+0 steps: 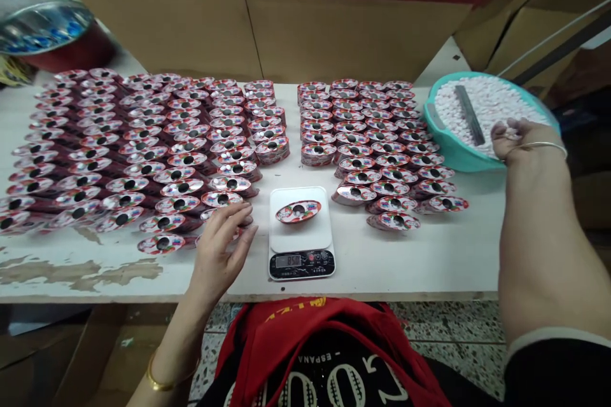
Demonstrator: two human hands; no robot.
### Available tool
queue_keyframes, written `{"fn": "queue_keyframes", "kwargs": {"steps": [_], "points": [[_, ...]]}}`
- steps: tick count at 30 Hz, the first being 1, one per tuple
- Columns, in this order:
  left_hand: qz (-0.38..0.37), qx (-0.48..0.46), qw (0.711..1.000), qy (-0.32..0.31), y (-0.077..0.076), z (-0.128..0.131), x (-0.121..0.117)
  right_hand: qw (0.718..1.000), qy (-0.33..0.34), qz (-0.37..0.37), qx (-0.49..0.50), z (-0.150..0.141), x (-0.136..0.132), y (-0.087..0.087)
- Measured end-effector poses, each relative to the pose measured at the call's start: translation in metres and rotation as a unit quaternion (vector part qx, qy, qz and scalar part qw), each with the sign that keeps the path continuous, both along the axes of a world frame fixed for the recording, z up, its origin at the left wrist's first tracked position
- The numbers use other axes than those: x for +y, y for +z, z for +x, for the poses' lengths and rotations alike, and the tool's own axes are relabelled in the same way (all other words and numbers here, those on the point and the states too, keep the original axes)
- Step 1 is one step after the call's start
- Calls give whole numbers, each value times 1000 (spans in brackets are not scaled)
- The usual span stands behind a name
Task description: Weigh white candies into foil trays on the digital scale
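My right hand (522, 135), palm turned up with fingers curled, holds several small white pellets (512, 131) over the teal basin (432, 119) full of the same pellets. A dark flat bar (470, 114) lies on the pellets. My left hand (222, 248) rests at the front right edge of the left group of packs, fingers loosely bent and thumb apart. A pack shows partly beneath its fingers; I cannot tell how firmly they touch. Beside it, a red-and-white pack (298, 211) with a round dark opening stands on a white digital scale (300, 240), its display reading about 850.
Many matching packs stand in rows, a left group (165, 170) and a right group (377, 140). Behind them rises a large cardboard box (334, 38). A metal-lined red bowl (71, 51) with blue wrapped items sits at the far left. The table's front edge (372, 297) runs before my red apron.
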State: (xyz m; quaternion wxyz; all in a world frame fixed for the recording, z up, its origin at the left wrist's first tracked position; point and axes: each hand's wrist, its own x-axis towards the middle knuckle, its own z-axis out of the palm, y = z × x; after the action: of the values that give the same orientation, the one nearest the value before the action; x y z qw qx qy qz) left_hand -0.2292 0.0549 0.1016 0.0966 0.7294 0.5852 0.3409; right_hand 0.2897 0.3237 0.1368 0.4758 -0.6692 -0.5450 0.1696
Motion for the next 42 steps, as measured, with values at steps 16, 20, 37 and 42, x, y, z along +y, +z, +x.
{"fn": "queue_keyframes", "kwargs": {"steps": [16, 20, 37, 42], "points": [[-13, -35, 999, -23, -8, 11, -16, 881, 466, -82, 25, -295, -174, -14], [-23, -41, 998, -31, -12, 13, -19, 873, 481, -4, -83, -293, -178, -12], [-21, -44, 998, -45, -16, 16, -13, 865, 478, -34, -149, -293, -180, -6], [-20, -48, 997, -49, -16, 16, -12, 860, 477, -82, -164, -296, -177, -6]]}}
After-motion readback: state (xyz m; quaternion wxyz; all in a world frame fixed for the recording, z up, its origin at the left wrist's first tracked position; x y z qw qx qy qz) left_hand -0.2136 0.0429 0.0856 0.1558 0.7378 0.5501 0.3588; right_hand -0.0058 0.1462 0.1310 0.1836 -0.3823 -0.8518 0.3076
